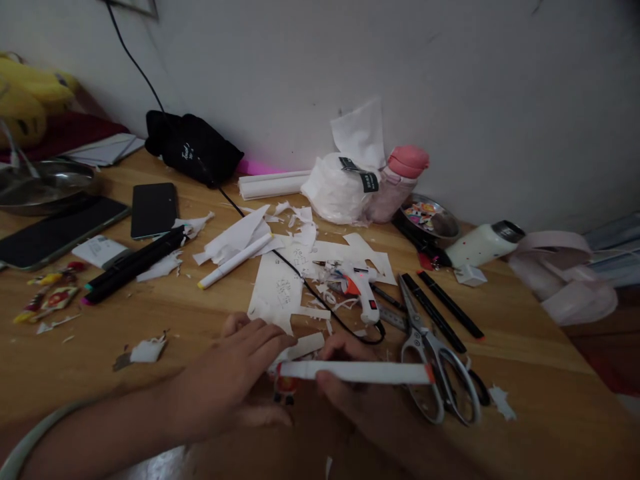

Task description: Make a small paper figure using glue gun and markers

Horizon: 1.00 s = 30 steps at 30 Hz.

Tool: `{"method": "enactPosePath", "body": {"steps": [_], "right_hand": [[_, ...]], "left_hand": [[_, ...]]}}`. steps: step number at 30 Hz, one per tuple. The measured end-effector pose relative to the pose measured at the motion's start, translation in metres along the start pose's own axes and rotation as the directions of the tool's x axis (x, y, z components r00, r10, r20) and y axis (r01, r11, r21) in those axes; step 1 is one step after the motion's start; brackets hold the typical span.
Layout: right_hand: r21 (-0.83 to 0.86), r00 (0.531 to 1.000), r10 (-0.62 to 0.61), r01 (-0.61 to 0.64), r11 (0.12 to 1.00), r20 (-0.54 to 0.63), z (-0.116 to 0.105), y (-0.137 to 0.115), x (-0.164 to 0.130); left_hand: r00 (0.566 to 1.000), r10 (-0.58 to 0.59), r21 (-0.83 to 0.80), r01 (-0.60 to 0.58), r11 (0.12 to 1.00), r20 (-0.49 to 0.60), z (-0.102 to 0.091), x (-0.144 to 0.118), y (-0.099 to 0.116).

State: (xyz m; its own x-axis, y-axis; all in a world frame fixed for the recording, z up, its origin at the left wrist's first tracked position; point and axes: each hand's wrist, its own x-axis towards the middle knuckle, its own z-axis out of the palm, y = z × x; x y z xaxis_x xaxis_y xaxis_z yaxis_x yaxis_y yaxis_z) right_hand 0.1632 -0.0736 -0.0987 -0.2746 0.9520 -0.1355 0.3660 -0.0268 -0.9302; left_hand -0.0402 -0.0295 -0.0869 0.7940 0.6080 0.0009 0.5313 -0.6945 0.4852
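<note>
While my right hand point(350, 387) is gripping a white marker point(355, 372) with an orange tip, holding it level just above the wooden table point(540, 373), my left hand point(227, 383) is lying beside it with fingers stretched out flat, their tips touching the marker's left end and a small paper scrap point(305, 347). Something small and colourful is peeking out under the marker (too blurred for me to tell what it is). Just right of the marker's orange tip, scissors point(440, 373) are lying with the handles toward me. Beyond my hands, a small glue gun point(363, 290) is resting among cut white paper point(280, 290), its black cord point(320, 300) running back across the table. Two black pens point(443, 307) are lying near the scissors' blades. Farther left, another white marker point(233, 262) and dark markers point(133, 267) are lying near a black phone point(154, 209). A pink-capped bottle point(395, 187) is standing by the wall.
</note>
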Motion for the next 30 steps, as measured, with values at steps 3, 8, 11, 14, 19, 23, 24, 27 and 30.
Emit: {"method": "enactPosePath", "body": {"steps": [3,8,11,14,19,23,24,27,30], "right_hand": [[-0.013,0.985,-0.141,0.14,0.99,-0.104,0.023,-0.002,-0.003],[0.078,0.888,-0.337,0.378,0.923,-0.312,0.028,-0.001,-0.013],[0.346,0.868,-0.211,0.386,0.855,-0.449,0.01,0.004,-0.02],[0.397,0.909,-0.144,0.307,0.865,-0.39,0.0,0.011,-0.023],[0.003,0.9,-0.248,0.267,0.964,-0.357,0.022,0.026,-0.017],[0.061,0.933,-0.123,0.152,0.987,-0.338,0.03,0.034,-0.014],[0.055,0.94,-0.097,0.122,0.991,-0.327,0.029,0.035,-0.014],[0.032,0.958,-0.109,0.122,0.992,-0.266,0.021,0.032,-0.014],[-0.075,0.967,-0.177,0.165,0.983,-0.185,0.014,0.024,-0.011]], "left_hand": [[0.997,0.061,0.026,-0.062,0.998,0.038,0.002,-0.004,0.008],[0.984,0.163,0.036,-0.166,0.985,0.068,0.0,-0.01,0.009],[0.997,0.079,-0.101,-0.079,0.992,-0.01,-0.011,-0.011,-0.002],[0.994,0.02,-0.222,-0.044,0.974,-0.106,-0.018,-0.008,-0.007],[0.998,-0.001,-0.136,-0.006,0.991,-0.055,-0.005,-0.002,0.001],[0.999,-0.042,-0.136,0.043,0.99,0.01,0.008,-0.001,0.001],[0.999,-0.04,-0.135,0.043,0.99,0.024,0.009,-0.001,0.0],[0.998,-0.054,-0.136,0.058,0.989,0.033,0.013,0.0,-0.002],[0.994,-0.099,-0.162,0.104,0.981,0.04,0.015,0.001,-0.003]]}}
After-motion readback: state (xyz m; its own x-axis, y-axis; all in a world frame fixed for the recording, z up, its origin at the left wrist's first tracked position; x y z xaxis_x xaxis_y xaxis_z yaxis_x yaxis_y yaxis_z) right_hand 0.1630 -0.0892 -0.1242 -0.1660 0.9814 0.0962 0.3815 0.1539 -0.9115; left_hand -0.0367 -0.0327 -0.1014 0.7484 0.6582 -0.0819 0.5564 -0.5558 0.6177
